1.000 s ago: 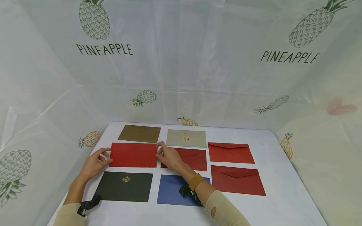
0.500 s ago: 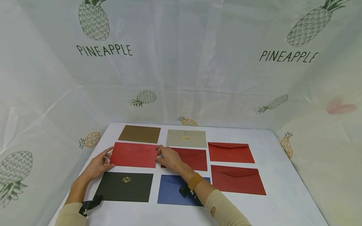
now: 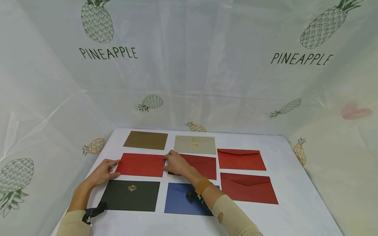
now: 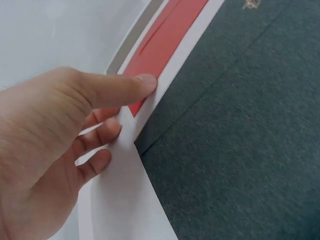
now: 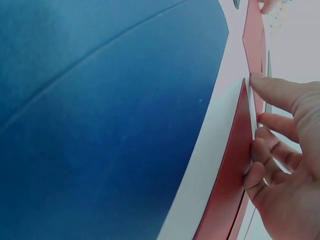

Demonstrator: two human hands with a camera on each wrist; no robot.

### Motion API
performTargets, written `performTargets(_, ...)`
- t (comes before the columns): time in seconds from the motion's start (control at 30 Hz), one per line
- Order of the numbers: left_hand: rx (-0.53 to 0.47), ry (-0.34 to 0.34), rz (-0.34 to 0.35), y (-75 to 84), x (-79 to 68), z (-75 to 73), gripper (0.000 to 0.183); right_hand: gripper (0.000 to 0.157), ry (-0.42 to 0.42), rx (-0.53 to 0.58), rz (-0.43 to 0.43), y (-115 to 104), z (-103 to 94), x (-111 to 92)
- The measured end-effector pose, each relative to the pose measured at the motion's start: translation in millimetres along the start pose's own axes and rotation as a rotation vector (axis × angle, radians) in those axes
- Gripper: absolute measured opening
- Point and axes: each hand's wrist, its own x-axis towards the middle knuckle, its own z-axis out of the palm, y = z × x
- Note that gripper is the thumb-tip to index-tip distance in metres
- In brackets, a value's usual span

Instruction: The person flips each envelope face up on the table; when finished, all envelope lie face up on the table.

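Note:
A red envelope (image 3: 141,165) lies in the left part of the middle row on the white table, between both hands. My left hand (image 3: 102,172) is at its left end, with the thumb (image 4: 146,85) over the near corner and the index finger stretched to the far corner. At the opposite end, my right hand (image 3: 176,164) touches the right edge with thumb (image 5: 265,87) and index fingertip. The other fingers hang loosely curled. Below the right hand lies a darker red envelope (image 3: 202,165), its left part covered by the hand.
Around them lie a brown envelope (image 3: 146,140), a beige envelope (image 3: 200,144), a dark green envelope (image 3: 131,195) and a blue envelope (image 3: 177,200), the blue one partly under the right forearm. Two more red envelopes, one far (image 3: 240,160) and one near (image 3: 248,186), are at the right.
The red envelope tilted up and slid slightly right, then came down flat and a little nearer. Both hands moved with it, the left hand shifting right and its fingers spreading wider.

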Motion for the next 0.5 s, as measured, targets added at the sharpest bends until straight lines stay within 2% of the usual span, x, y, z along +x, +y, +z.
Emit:
performTargets(0.17,-0.006,0.017,-0.021,0.5,-1.6,1.9,0.065,0.054,-0.017,0.033,0.009,1.4,-0.8,2.3)
performTargets(0.5,0.002,0.074,0.008,-6.3,-0.6,4.0,0.056,0.056,-0.024,0.101,0.019,2.3,-2.8,2.8)
